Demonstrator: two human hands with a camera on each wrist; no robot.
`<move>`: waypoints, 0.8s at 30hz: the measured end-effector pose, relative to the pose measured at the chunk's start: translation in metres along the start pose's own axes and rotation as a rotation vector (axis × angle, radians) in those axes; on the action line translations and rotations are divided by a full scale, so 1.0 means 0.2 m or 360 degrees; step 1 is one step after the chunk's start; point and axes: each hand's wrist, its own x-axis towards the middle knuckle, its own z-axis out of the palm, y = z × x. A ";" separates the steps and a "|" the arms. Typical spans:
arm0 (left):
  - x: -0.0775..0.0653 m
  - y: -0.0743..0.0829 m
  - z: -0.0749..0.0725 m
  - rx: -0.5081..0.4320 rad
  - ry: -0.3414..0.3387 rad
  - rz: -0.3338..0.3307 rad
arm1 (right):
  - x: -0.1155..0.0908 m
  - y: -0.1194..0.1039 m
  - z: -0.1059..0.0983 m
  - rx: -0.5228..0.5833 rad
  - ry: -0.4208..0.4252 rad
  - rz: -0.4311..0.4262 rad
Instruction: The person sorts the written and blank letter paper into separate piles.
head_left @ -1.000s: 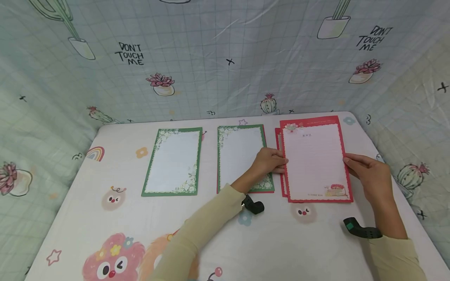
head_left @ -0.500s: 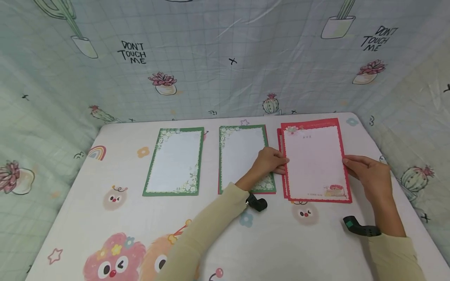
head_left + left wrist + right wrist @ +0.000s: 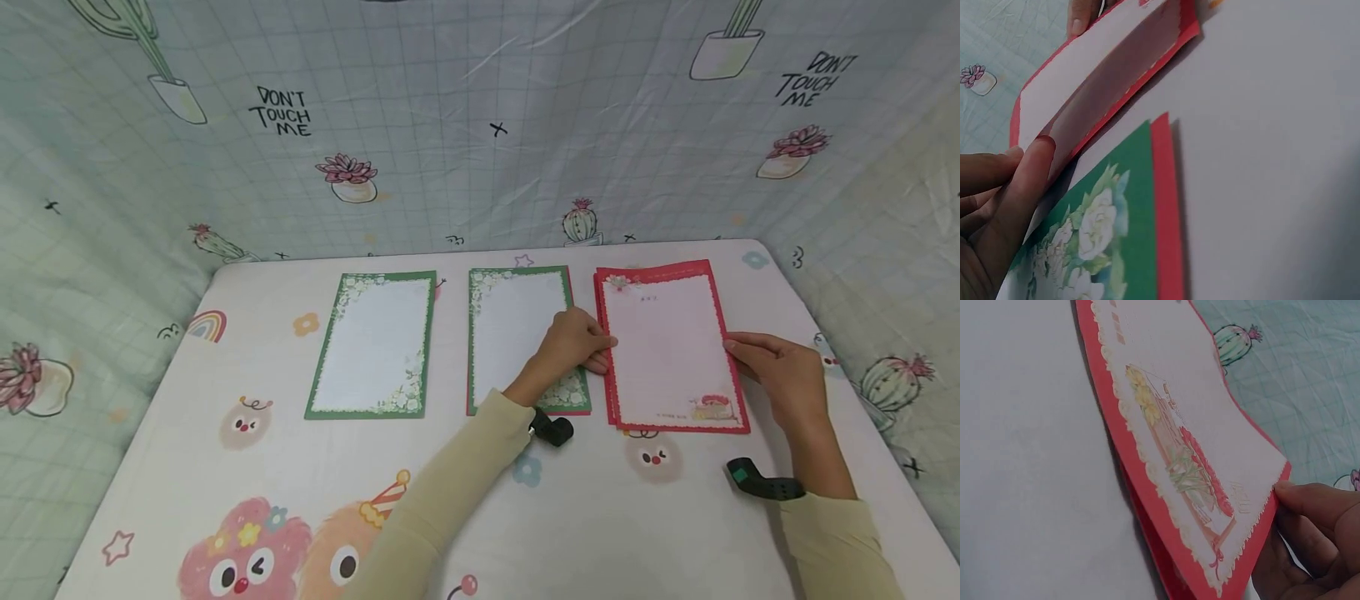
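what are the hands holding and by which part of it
The red-bordered sheet: the left hand pinches its left edge, the right hand its right edge.

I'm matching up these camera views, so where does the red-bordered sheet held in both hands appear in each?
Head: red-bordered sheet, right of centre.
Left wrist: upper left, running diagonally.
Right wrist: through the centre, top to bottom.
Shared landmark: plant-printed backdrop; top, upper left, upper right respectively.

Wht cartoon-print tbl (image 3: 630, 533), grn-edged sheets (image 3: 372, 346), red-edged sheets (image 3: 667, 350)
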 end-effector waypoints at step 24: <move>0.00 0.03 -0.02 -0.0010 0.0161 0.0044 | 0.02 0.00 0.03 -0.0121 0.0013 -0.0045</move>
